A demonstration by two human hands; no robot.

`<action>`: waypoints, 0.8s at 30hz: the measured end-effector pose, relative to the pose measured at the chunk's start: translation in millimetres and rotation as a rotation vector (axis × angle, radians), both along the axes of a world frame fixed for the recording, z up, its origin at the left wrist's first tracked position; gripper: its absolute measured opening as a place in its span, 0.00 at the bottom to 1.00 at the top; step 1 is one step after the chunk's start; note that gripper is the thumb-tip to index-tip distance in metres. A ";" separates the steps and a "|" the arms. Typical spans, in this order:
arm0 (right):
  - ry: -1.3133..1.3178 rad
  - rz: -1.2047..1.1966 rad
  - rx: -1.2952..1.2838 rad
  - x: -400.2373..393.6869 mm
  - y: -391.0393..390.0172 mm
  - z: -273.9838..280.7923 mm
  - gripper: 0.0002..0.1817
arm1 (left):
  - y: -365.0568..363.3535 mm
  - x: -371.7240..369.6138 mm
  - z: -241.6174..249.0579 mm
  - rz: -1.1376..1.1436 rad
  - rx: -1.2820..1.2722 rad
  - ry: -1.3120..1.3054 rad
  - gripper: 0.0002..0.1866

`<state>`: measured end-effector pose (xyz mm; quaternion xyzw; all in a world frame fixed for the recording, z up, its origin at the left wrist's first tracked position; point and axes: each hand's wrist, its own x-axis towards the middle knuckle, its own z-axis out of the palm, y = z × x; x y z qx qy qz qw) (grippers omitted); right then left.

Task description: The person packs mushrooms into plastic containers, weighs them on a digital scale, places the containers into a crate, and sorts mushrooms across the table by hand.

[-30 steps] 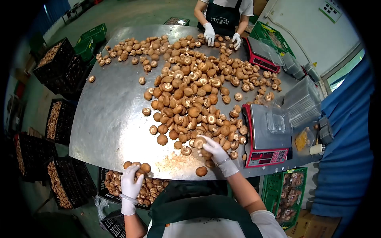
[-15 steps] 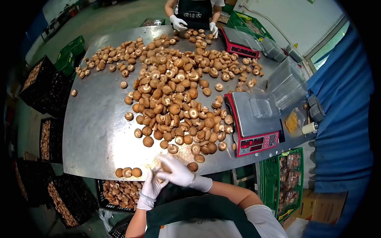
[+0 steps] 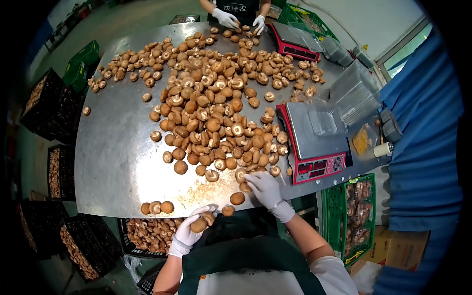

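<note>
My left hand (image 3: 189, 232), in a white glove, is closed around brown-capped mushrooms (image 3: 198, 225) at the table's near edge. My right hand (image 3: 266, 191), gloved too, reaches forward with fingers extended. Its fingertips are at a mushroom (image 3: 245, 187) on the near side of the pile; whether they press on it is hard to see. Close by lie another mushroom (image 3: 237, 198) and one at the edge (image 3: 228, 211). A large heap of mushrooms (image 3: 211, 103) covers the middle of the metal table (image 3: 118, 162). Three mushrooms (image 3: 155, 208) sit in a row at the near left.
A red scale (image 3: 317, 137) holding a clear tray stands at right, with stacked clear trays (image 3: 354, 96) beyond. Below the edge are a black crate of mushrooms (image 3: 152, 236) and a green crate of packs (image 3: 349, 221). Across the table, a co-worker's gloved hands (image 3: 226, 18) handle mushrooms.
My hands have separated: the right moved right and forward to the pile, while the left stayed near the edge, its mushrooms now visible. The view has shifted slightly.
</note>
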<state>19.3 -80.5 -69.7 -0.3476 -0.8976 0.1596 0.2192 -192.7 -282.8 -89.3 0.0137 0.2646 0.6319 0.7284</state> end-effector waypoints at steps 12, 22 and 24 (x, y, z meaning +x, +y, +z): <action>0.135 -0.093 -1.322 -30.7 -2.1 -4.6 0.12 | 22.6 -2.0 16.2 -0.182 0.000 0.060 0.36; -0.085 0.181 0.078 -106.5 -0.3 -37.5 0.24 | 15.6 1.2 2.6 -0.245 0.045 0.129 0.30; -0.158 0.225 0.084 -105.8 3.7 -47.2 0.27 | 14.9 -0.8 19.2 -0.108 -0.019 -0.003 0.28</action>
